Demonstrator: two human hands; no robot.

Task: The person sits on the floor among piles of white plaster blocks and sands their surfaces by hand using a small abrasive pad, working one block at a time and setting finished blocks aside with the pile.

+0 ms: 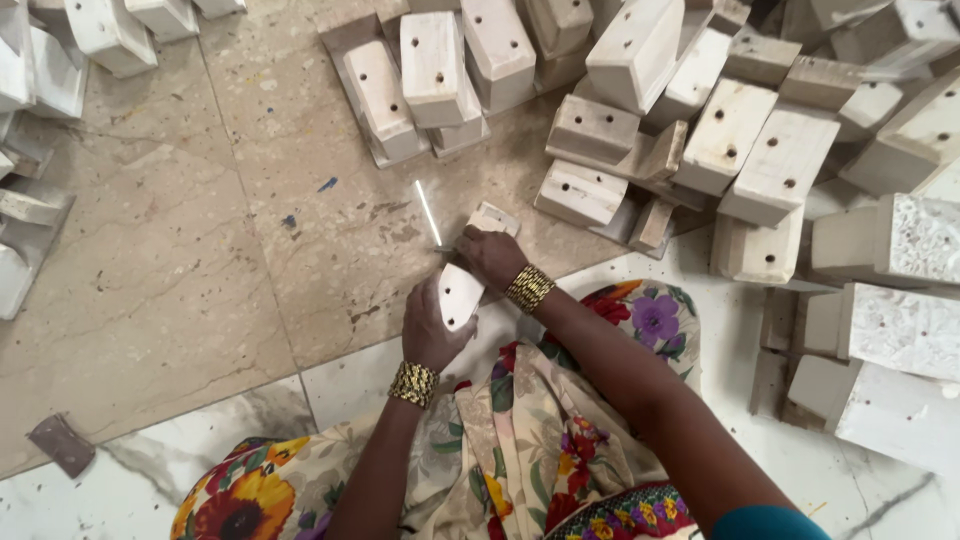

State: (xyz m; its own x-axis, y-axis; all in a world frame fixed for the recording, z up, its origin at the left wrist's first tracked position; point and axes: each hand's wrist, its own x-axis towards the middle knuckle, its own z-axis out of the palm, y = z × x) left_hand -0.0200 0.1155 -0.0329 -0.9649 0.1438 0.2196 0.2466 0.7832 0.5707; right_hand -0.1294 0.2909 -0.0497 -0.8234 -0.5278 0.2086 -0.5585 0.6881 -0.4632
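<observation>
**A:** What are your hands doing?

**B:** Your left hand [430, 335] is wrapped around the near end of a white wooden block [463, 285]. Your fingers are closed on it from below. Your right hand [490, 256] is pressed on the top of the same block, with the fingers curled tight over it.

**A:** Where is the block?

**B:** It is low over the brown stone floor [200, 250], just in front of your knees. It tilts away from you, with its far end pointing at the big pile.

**A:** What is that thin white thing?

**B:** It is a thin stick [429, 213]. It pokes out past your right hand, over the floor. I cannot tell if your right hand holds it, because the hand hides its near end.

**A:** What else is around you?

**B:** A big pile of blocks [720, 130] with little holes sits ahead and to your right. More blocks [30, 120] lie far off to your left. A small dark piece [62, 444] lies on the floor near your left side. You wear a gold bracelet [414, 383] on each wrist and a flowery cloth [520, 440] covers your lap.
</observation>
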